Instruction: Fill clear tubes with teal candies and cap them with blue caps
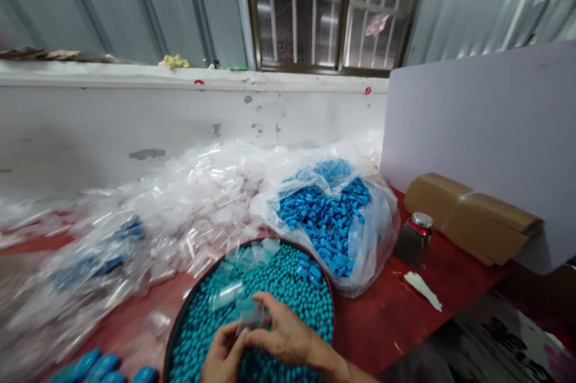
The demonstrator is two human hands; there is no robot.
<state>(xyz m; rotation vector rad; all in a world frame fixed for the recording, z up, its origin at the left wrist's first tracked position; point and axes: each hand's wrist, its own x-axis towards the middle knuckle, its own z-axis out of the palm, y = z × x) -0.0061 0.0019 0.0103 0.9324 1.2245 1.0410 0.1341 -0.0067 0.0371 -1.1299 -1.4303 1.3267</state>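
Both my hands are over a round dark-rimmed tray (170, 335) filled with small teal balls (279, 269). My left hand (227, 350) and my right hand (285, 332) meet around a small clear plastic case (251, 314), their fingers closed on it; its details are blurred. Just beyond the fingers, another clear plastic piece (226, 296) lies on the balls. More clear pieces (258, 253) rest at the tray's far edge. A few blue plastic parts (309, 269) sit on the balls at the right side.
Behind the tray, an open plastic bag (380, 251) holds many small blue parts (315, 215). Clear plastic pieces (202, 191) are heaped to the left. Finished-looking blue capsules (103, 365) lie front left. A lidded jar (414, 239) and folded cardboard (472, 215) stand right on the red table (364, 323).
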